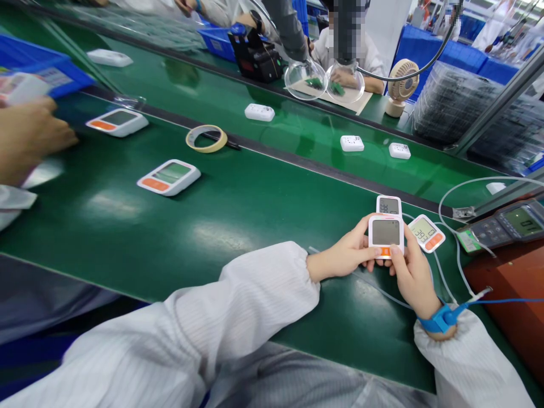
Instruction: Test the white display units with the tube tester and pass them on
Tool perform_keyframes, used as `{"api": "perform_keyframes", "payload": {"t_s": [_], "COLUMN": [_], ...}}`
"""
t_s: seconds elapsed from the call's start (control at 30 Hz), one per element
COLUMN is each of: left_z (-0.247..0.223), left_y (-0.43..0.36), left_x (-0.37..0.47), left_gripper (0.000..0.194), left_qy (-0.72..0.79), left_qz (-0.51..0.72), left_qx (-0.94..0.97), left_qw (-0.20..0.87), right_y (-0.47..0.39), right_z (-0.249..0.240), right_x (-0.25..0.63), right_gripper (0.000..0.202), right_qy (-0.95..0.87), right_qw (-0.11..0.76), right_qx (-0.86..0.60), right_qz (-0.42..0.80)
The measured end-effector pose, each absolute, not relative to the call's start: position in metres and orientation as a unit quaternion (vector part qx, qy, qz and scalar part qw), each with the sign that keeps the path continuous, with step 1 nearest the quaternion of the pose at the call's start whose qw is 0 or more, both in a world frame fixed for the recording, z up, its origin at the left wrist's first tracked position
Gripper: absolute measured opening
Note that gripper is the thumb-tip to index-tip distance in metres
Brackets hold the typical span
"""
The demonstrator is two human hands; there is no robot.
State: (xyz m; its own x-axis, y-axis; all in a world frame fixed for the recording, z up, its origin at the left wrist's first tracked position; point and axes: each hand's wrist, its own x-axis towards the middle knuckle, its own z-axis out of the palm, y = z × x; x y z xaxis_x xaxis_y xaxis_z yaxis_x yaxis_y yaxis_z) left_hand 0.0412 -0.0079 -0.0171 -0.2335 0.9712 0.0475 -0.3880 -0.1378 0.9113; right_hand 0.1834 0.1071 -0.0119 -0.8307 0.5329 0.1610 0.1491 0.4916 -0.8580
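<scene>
Both of my hands grip one small white digital monitor (386,233) with a grey screen and orange buttons. My left hand (352,249) holds its left side, thumb by the buttons. On its right side, my right hand (411,272) is closed with the thumb at the button strip; a blue wrist strap (442,318) circles that wrist. Just behind the held device lies a second monitor (388,204), partly covered. To the right rests a third monitor (426,233), its screen showing digits. Thin clear tubes (442,277) run around these devices.
A handheld meter (522,222) sits at the right by a brown-red box (510,283). Two more monitors (169,177) and a tape roll (206,139) lie left. Another person's hand (29,136) works at far left. White devices (259,112) lie on the green strip beyond a dark rail (297,164).
</scene>
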Motion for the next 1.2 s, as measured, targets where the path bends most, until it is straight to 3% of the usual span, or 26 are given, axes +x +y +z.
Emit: {"api": "perform_keyframes", "payload": {"t_s": [1.2], "left_z": [-0.0157], "left_y": [-0.0078], "left_x": [0.0418], "left_gripper": [0.078], "left_qy": [0.422], "left_qz": [0.664], "left_qx": [0.353], "left_qw": [0.506], "right_y": [0.1077], "right_z": [-0.0091], "right_x": [0.1837], "right_gripper": [0.054], "right_qy": [-0.842], "right_qw": [0.179], "right_qx": [-0.228], "right_qz": [0.455]}}
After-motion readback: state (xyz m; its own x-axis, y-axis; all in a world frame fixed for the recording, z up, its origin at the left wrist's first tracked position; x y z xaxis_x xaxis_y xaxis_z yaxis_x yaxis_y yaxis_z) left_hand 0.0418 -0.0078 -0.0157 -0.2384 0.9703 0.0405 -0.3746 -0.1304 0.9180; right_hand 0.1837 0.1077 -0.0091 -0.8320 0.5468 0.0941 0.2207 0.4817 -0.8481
